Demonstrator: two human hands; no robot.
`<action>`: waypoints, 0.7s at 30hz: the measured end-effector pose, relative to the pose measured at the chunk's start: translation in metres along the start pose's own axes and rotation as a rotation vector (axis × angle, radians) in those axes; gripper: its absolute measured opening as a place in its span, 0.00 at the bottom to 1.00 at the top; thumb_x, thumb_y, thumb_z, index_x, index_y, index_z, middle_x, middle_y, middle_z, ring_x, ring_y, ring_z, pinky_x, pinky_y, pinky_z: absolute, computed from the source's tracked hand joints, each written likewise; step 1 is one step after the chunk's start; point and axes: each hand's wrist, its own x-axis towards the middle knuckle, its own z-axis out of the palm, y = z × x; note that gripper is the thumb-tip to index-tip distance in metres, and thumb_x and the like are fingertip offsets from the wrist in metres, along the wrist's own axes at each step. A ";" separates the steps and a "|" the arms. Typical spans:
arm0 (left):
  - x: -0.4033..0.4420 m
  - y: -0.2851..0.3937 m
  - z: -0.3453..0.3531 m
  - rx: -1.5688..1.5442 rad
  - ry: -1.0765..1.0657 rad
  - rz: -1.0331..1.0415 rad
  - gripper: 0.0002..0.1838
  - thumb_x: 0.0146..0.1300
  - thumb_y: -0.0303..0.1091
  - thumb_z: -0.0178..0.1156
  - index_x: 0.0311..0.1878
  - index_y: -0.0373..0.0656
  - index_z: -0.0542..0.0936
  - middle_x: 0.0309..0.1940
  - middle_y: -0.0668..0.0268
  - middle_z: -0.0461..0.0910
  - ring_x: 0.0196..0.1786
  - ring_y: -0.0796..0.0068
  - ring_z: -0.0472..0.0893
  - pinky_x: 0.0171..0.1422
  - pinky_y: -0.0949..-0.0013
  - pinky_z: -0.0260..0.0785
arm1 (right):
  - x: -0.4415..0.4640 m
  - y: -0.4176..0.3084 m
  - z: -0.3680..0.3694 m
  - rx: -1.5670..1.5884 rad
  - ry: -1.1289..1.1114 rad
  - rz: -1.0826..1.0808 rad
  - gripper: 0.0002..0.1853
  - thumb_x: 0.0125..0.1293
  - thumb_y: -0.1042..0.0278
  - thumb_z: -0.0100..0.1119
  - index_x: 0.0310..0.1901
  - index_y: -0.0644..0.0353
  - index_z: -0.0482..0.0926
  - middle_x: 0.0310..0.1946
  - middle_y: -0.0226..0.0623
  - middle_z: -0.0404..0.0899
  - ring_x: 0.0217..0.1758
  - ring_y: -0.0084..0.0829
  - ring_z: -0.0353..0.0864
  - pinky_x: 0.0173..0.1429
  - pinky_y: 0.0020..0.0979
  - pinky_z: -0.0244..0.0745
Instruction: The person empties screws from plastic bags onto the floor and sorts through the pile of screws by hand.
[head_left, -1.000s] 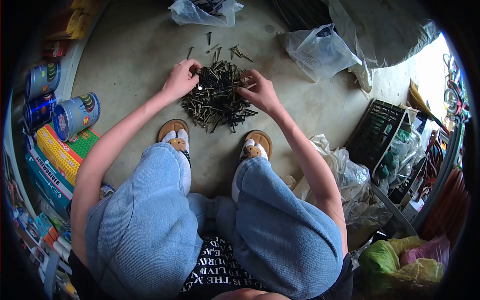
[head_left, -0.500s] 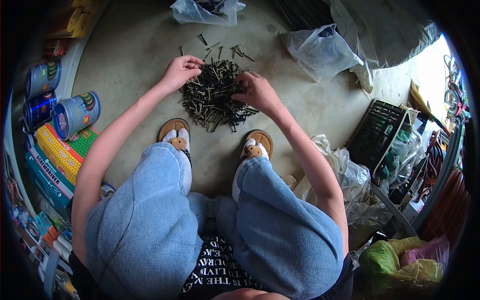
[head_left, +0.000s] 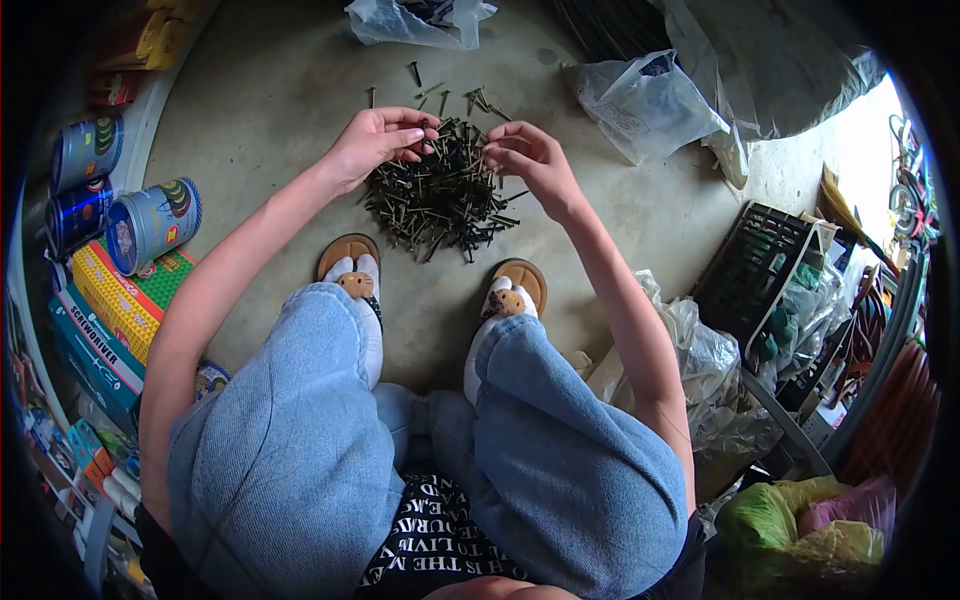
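Note:
A heap of dark and brass-coloured screws (head_left: 435,205) lies on the concrete floor in front of my feet. My left hand (head_left: 378,145) is over the heap's upper left edge, thumb and fingers pinched on a dark screw (head_left: 426,133). At the upper right edge, my right hand (head_left: 535,165) has its thumb and fingers drawn together; anything between them is too small to make out. Beyond the heap, a black screw (head_left: 415,73) lies apart, with several brass-coloured screws (head_left: 483,102) scattered near it.
A plastic bag with dark contents (head_left: 420,25) sits at the far side, another white bag (head_left: 645,105) to its right. On the left stand several tins (head_left: 155,225) and a screwdriver box (head_left: 95,345). To the right are a black crate (head_left: 755,270) and crumpled clear plastic (head_left: 695,350).
My left hand has moved right over the heap and now pinches a dark screw. The right hand has lifted up and away from the heap's right side, its fingers drawing together.

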 end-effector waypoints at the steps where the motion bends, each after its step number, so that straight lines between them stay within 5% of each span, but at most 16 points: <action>1: -0.001 0.002 0.003 0.000 -0.001 0.000 0.14 0.68 0.27 0.53 0.56 0.35 0.76 0.46 0.63 0.81 0.45 0.78 0.81 0.48 0.76 0.75 | 0.001 -0.003 -0.001 0.011 -0.018 -0.016 0.11 0.67 0.70 0.59 0.49 0.58 0.74 0.40 0.29 0.82 0.41 0.17 0.79 0.47 0.21 0.73; 11: -0.012 0.012 0.036 -0.260 -0.145 -0.218 0.16 0.69 0.28 0.52 0.57 0.33 0.70 0.48 0.58 0.79 0.52 0.64 0.81 0.61 0.60 0.75 | -0.002 -0.011 0.014 0.063 -0.092 -0.028 0.11 0.67 0.71 0.58 0.50 0.58 0.73 0.41 0.30 0.82 0.44 0.18 0.80 0.49 0.21 0.73; 16: -0.017 0.011 0.039 -0.348 -0.137 -0.198 0.18 0.68 0.27 0.52 0.59 0.33 0.67 0.49 0.56 0.78 0.51 0.63 0.82 0.59 0.60 0.77 | -0.003 -0.010 0.024 0.105 -0.062 -0.127 0.13 0.63 0.79 0.61 0.49 0.63 0.74 0.40 0.34 0.83 0.43 0.22 0.82 0.51 0.25 0.76; 21: -0.015 0.008 0.036 -0.157 -0.158 -0.154 0.22 0.63 0.18 0.53 0.61 0.34 0.65 0.45 0.55 0.80 0.47 0.68 0.83 0.54 0.65 0.79 | -0.002 -0.011 0.030 -0.174 -0.053 -0.130 0.13 0.66 0.71 0.60 0.50 0.65 0.76 0.38 0.33 0.82 0.42 0.20 0.80 0.49 0.23 0.74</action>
